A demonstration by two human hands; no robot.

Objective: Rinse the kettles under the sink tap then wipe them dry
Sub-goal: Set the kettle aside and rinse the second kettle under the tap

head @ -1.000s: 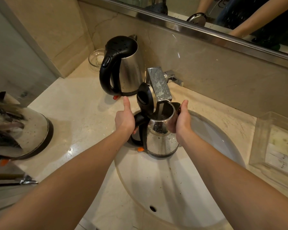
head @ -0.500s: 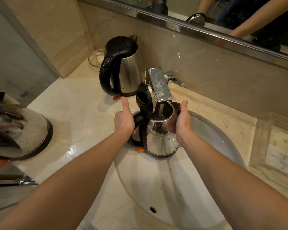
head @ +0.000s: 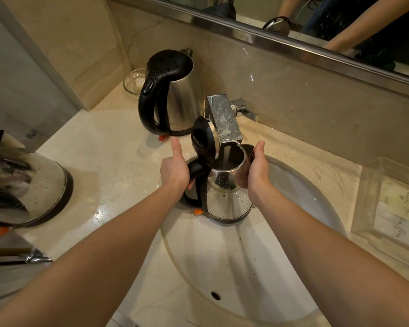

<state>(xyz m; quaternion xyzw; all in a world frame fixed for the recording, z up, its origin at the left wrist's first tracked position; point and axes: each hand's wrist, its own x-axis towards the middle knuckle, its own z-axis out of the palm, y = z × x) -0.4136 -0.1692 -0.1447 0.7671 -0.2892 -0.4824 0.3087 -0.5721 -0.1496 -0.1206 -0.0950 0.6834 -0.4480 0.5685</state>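
Note:
A steel kettle with its black lid flipped up hangs over the white sink, right under the chrome tap. Water runs from the tap into its mouth. My left hand grips its black handle, thumb pointing up. My right hand holds the kettle's upper right side by the spout. A second steel kettle with a shut black lid stands on the counter behind, left of the tap. A third kettle sits at the far left, partly cut off.
A small glass dish sits in the back left corner. A clear plastic tray stands on the counter at the right. A mirror runs above the stone backsplash. A metal tool lies at the counter's left front edge.
Almost nothing differs: both hands keep the kettle under the running tap, and it has shifted only very slightly.

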